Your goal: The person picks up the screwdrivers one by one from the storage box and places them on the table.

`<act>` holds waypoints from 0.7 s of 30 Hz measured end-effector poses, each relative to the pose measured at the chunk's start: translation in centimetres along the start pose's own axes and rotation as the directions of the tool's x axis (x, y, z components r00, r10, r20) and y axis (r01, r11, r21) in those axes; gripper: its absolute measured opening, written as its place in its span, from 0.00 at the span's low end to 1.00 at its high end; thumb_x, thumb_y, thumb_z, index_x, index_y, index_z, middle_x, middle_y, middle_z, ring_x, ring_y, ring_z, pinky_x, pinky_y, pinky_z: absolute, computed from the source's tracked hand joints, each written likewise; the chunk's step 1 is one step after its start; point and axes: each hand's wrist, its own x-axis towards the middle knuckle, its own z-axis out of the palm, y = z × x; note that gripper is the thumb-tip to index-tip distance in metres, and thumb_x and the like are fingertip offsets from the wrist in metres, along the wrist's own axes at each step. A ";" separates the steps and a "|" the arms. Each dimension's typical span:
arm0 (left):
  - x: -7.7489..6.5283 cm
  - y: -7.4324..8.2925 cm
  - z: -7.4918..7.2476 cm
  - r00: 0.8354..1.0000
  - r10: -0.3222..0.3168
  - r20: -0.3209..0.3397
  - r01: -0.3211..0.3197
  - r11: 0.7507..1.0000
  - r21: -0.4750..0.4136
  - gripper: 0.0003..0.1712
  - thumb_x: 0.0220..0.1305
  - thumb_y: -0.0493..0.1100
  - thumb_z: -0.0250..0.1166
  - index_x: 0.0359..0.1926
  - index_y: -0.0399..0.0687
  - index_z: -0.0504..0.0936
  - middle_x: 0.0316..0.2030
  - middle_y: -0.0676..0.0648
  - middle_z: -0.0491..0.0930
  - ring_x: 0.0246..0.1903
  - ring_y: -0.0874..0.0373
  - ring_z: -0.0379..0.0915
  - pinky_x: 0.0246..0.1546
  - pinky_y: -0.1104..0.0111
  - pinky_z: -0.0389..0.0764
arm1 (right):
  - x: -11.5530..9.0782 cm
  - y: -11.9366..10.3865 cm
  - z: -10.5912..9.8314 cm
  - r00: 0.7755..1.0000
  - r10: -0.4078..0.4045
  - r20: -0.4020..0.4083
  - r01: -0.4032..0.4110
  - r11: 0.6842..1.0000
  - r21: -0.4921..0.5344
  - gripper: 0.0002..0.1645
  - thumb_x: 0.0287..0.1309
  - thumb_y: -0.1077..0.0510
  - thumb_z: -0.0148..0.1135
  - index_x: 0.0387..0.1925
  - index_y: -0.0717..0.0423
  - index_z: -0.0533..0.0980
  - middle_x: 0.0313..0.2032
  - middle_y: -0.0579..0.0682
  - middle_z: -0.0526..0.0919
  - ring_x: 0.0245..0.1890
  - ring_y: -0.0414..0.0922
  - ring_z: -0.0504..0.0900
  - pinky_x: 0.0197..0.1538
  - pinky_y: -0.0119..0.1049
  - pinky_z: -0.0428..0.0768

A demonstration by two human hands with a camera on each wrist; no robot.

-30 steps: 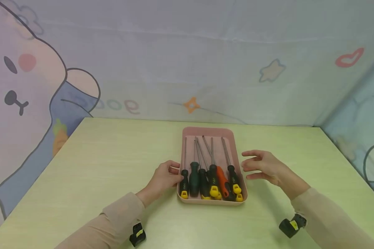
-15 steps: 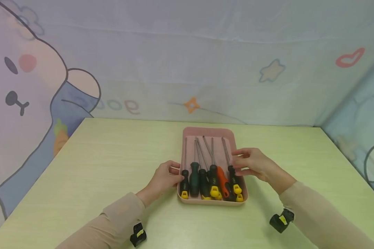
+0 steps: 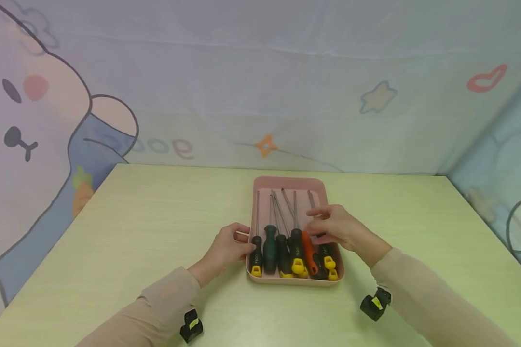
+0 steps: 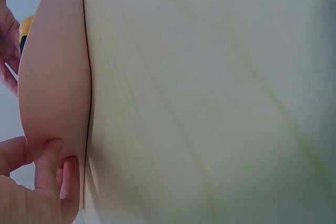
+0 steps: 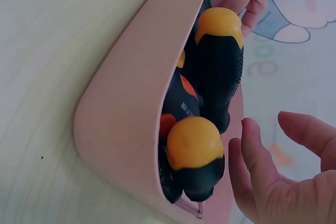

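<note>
A pink tray point(image 3: 289, 182) full of screwdrivers lies on the table. At its left wall my left hand point(image 3: 226, 249) pinches the rim; in the left wrist view its fingers point(image 4: 48, 169) press the outer wall. My right hand point(image 3: 335, 228) hovers over the right side, fingers spread and slightly bent, nothing between them. Below it lies a black-and-yellow screwdriver point(image 3: 328, 256), partly hidden by the hand. Left of that are an orange-and-black screwdriver point(image 3: 309, 251), another black-and-yellow screwdriver point(image 3: 297, 248) and a dark green screwdriver point(image 3: 269, 251). A black-and-yellow screwdriver point(image 3: 256, 258) lies near my left thumb.
The light wooden table point(image 3: 169, 207) extends around the tray on all sides. A printed cloth point(image 3: 226, 86) with cartoon figures hangs behind and beside it. A small black camera is strapped at each wrist.
My right hand has moved left, from outside the tray's right wall to above the right-hand screwdrivers. My left hand has kept its place at the left rim.
</note>
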 end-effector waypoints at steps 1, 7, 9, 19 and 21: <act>0.0 0.0 0.0 1.000 -0.001 0.001 0.001 1.000 0.002 0.19 0.56 0.27 0.62 0.49 0.31 0.71 0.37 0.38 0.75 0.33 0.53 0.77 0.34 0.63 0.83 | 0.1 0.0 0.2 1.000 0.002 -0.006 -0.002 1.000 -0.008 0.34 0.57 0.68 0.57 0.64 0.70 0.58 0.56 0.69 0.66 0.38 0.48 0.80 0.41 0.39 0.82; 0.0 0.1 0.0 1.000 -0.011 -0.002 0.011 1.000 0.012 0.19 0.56 0.27 0.63 0.49 0.31 0.71 0.38 0.38 0.75 0.33 0.52 0.77 0.34 0.63 0.83 | 0.6 0.1 1.1 0.999 -0.017 -0.039 0.015 0.999 -0.052 0.33 0.55 0.67 0.60 0.62 0.71 0.61 0.46 0.65 0.76 0.35 0.48 0.81 0.39 0.39 0.83; -0.1 0.3 0.0 1.000 -0.008 -0.002 0.008 1.000 0.009 0.19 0.56 0.27 0.63 0.49 0.31 0.71 0.38 0.38 0.75 0.33 0.53 0.77 0.34 0.63 0.83 | 0.8 0.1 1.5 0.998 -0.022 -0.054 0.019 0.998 -0.067 0.33 0.55 0.68 0.61 0.61 0.71 0.62 0.44 0.64 0.77 0.33 0.48 0.81 0.38 0.39 0.83; -0.2 0.3 0.1 1.000 -0.005 0.002 0.005 1.000 -0.005 0.19 0.55 0.27 0.63 0.49 0.30 0.71 0.38 0.37 0.76 0.33 0.53 0.77 0.34 0.63 0.83 | 1.1 0.4 2.6 0.993 -0.010 -0.120 -0.010 0.986 -0.164 0.31 0.53 0.67 0.63 0.58 0.71 0.64 0.45 0.66 0.75 0.29 0.48 0.82 0.37 0.41 0.83; -0.1 0.3 0.1 1.000 -0.008 0.002 0.008 1.000 -0.001 0.19 0.55 0.27 0.63 0.49 0.31 0.71 0.38 0.38 0.76 0.33 0.53 0.78 0.34 0.63 0.83 | 1.2 0.4 2.8 0.992 -0.012 -0.127 -0.012 0.982 -0.188 0.31 0.54 0.67 0.63 0.58 0.72 0.64 0.46 0.67 0.75 0.30 0.49 0.82 0.37 0.42 0.83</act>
